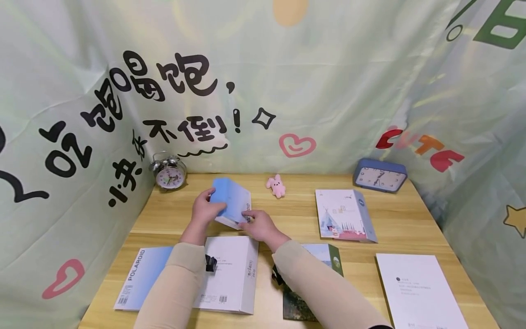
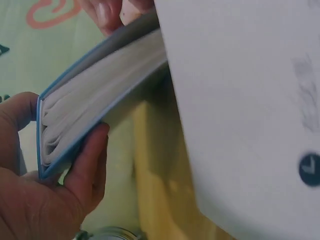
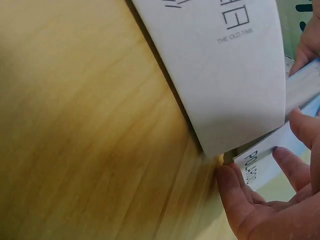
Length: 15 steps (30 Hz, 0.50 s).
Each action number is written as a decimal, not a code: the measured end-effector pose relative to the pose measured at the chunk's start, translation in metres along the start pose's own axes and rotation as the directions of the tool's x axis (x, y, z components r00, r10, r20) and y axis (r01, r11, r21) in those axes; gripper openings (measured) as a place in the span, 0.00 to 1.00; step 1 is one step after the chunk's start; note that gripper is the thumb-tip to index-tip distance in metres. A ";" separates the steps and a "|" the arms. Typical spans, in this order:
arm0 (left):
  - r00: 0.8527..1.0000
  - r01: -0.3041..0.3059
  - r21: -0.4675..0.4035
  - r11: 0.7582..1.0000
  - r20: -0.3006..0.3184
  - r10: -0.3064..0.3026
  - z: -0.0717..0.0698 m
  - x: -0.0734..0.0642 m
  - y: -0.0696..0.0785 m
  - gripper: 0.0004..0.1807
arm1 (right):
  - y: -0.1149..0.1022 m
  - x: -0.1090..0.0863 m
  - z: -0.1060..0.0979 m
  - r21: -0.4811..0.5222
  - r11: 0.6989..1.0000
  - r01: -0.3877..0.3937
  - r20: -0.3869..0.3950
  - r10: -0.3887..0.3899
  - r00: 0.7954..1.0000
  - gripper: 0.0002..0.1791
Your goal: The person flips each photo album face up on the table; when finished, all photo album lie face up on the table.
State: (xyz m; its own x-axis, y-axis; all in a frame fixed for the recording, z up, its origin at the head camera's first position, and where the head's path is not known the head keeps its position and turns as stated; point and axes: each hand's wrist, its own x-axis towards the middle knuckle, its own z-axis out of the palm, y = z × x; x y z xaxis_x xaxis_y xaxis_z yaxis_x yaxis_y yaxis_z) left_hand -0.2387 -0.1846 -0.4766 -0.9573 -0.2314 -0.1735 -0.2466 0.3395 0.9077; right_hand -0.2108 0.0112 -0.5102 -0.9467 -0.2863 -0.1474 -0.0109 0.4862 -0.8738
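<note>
A small blue photo album (image 1: 231,201) is held up between both hands over the back half of the table. My left hand (image 1: 207,208) grips its left side; in the left wrist view the thumb and fingers of the left hand (image 2: 55,195) wrap the album's spine, with the white page edges (image 2: 100,85) showing. My right hand (image 1: 260,225) pinches the cover's lower right corner, where the right wrist view shows POLAROID print (image 3: 252,167) beside the fingertips. Just in front lies a thick white box-shaped album (image 1: 230,274), which partly blocks both wrist views.
A blue-and-white POLAROID cover (image 1: 144,274) lies front left, partly under the left sleeve. Under the right forearm is a dark green album (image 1: 297,304). Two white albums, one with a tent picture (image 1: 339,214) and one plain (image 1: 419,290), lie right. Clocks (image 1: 170,176) (image 1: 380,176) and a pink toy (image 1: 276,186) stand behind.
</note>
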 end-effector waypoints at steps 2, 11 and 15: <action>1.000 0.007 0.000 1.000 0.011 -0.007 -0.002 0.002 -0.005 0.44 | 0.001 0.001 0.002 -0.012 1.000 -0.006 0.027 0.006 1.000 0.29; 0.999 0.031 0.026 0.999 0.041 -0.032 -0.008 0.011 -0.021 0.41 | 0.000 0.003 0.007 -0.082 0.997 0.010 0.100 -0.002 0.995 0.30; 0.996 0.046 0.057 0.997 0.070 -0.050 -0.011 0.015 -0.023 0.38 | -0.002 0.003 0.008 -0.110 0.994 0.002 0.101 0.010 0.995 0.29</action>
State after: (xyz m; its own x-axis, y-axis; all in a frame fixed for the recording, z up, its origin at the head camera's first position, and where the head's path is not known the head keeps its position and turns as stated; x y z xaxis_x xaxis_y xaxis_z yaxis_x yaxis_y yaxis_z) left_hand -0.2456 -0.2058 -0.4954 -0.9521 -0.1838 -0.2446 -0.2983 0.3797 0.8757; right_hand -0.2107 0.0028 -0.5127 -0.9095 -0.3635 -0.2018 -0.0480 0.5739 -0.8175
